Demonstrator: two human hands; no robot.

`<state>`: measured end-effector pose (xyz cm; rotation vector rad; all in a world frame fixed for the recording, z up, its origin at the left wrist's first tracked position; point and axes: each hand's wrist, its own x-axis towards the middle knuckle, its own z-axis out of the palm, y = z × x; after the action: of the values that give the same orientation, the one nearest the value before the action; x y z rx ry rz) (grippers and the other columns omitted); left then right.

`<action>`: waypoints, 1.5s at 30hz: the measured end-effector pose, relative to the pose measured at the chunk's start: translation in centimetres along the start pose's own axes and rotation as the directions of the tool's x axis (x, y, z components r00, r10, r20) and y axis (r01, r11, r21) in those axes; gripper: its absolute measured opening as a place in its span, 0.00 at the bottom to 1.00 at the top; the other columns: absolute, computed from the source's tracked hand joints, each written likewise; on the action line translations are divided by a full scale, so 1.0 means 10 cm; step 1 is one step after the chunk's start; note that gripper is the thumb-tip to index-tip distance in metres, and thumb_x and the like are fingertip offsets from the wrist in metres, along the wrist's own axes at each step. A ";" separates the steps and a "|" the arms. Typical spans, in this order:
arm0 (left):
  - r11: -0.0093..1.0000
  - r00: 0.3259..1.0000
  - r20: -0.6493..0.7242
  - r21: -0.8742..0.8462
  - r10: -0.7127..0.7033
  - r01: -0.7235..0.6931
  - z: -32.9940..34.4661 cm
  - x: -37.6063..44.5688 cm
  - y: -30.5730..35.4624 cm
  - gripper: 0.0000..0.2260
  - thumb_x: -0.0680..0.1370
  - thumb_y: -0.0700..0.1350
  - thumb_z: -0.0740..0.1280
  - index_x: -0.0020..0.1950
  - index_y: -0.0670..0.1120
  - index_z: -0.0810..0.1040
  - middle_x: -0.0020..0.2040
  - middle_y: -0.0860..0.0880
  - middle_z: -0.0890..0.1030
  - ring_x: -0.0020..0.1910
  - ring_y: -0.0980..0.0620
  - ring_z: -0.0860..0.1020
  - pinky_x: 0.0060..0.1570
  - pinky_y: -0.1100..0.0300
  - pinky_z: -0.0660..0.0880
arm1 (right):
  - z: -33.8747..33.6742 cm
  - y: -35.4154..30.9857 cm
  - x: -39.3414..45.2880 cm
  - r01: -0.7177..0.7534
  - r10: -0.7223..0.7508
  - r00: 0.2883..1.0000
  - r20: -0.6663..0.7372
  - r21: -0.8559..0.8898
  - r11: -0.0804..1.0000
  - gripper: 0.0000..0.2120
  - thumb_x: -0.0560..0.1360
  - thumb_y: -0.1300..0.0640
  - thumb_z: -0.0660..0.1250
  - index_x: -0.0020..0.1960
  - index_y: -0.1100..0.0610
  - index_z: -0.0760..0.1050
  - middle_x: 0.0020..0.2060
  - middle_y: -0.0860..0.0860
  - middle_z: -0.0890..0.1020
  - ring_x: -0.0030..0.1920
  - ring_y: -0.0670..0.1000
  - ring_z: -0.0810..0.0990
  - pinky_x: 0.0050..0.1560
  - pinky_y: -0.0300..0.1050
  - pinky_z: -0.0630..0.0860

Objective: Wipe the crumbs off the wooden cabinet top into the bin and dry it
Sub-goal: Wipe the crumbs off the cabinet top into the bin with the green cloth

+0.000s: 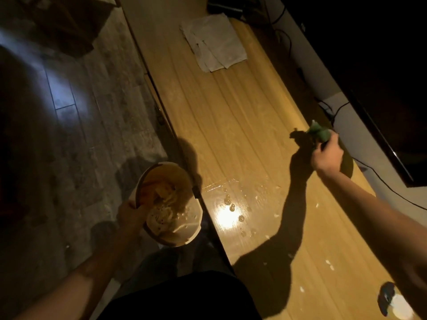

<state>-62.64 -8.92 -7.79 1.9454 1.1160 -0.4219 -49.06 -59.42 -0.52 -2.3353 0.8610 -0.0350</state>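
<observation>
Holding the bin (172,204) by its rim just off the cabinet top's (231,125) front edge, left hand (130,214) clamped. Right hand (327,154) closed around a soft green cloth (320,132) near the back edge. Crumbs (329,264) light; droplets (231,205) slick.

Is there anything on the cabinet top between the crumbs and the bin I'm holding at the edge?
Nothing solid. Between the white crumbs and the round cream bin held by the left hand lie only water droplets on the wooden cabinet top.
</observation>
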 end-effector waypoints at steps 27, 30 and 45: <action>0.999 0.999 0.005 0.037 0.032 -0.032 0.06 -0.17 -0.17 0.12 0.72 0.52 0.72 0.42 0.45 0.74 0.39 0.45 0.78 0.36 0.48 0.77 0.31 0.59 0.68 | 0.85 0.00 -1.10 0.386 -0.258 0.913 0.315 -0.468 0.795 0.38 0.77 0.59 0.69 0.82 0.56 0.56 0.79 0.62 0.60 0.74 0.67 0.64 0.72 0.65 0.68; 0.999 0.999 0.006 0.002 0.041 -0.041 0.07 -0.19 -0.20 0.14 0.74 0.54 0.73 0.41 0.47 0.72 0.38 0.47 0.76 0.37 0.49 0.76 0.31 0.59 0.68 | 1.14 -0.20 -1.62 0.461 -0.301 0.876 0.378 -0.467 0.754 0.40 0.76 0.56 0.70 0.82 0.56 0.53 0.80 0.62 0.57 0.78 0.64 0.60 0.75 0.65 0.63; 0.993 0.989 0.125 -0.093 0.077 -0.066 -0.29 -0.39 -0.33 0.10 0.73 0.49 0.74 0.43 0.50 0.73 0.47 0.43 0.80 0.50 0.41 0.80 0.52 0.42 0.80 | 1.77 -0.65 -3.48 0.441 -0.411 0.740 0.533 0.078 0.894 0.32 0.77 0.65 0.66 0.79 0.51 0.65 0.71 0.52 0.77 0.70 0.54 0.75 0.74 0.48 0.67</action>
<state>-67.83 -7.88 -5.20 1.8473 0.9633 -0.4448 -68.51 -25.13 -4.29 -2.3568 0.0342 0.4412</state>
